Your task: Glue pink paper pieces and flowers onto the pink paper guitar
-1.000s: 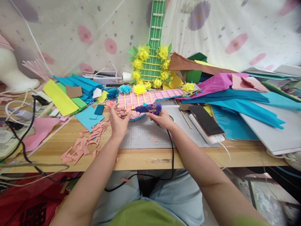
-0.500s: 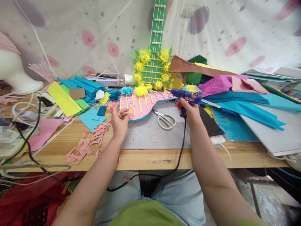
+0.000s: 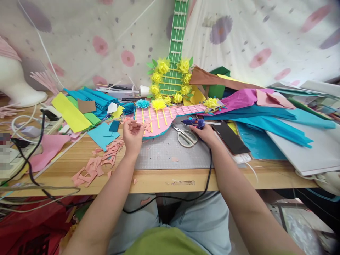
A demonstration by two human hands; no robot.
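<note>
My right hand (image 3: 205,132) is wrapped round a blue glue gun (image 3: 193,123) and holds it low over the grey cutting mat (image 3: 170,152), just right of the white-handled scissors (image 3: 186,135). Its black cord (image 3: 209,170) runs down over the table edge. My left hand (image 3: 132,135) is raised with fingers curled in a pinch on a small salmon paper piece (image 3: 143,126), at the lower edge of the pink paper guitar (image 3: 164,117) with yellow strips. A green paper guitar (image 3: 174,53) ringed with yellow flowers leans on the wall behind.
Salmon paper scraps (image 3: 95,163) litter the wooden table on the left. Blue, yellow and pink sheets (image 3: 79,106) lie at the back left, with cables and a power strip (image 3: 32,131). A black phone (image 3: 230,138), teal and magenta paper (image 3: 265,117) and a white board (image 3: 313,148) fill the right.
My right hand carried the glue gun from beside my left hand out to the right, then brought it down low next to the scissors. My left hand barely moved.
</note>
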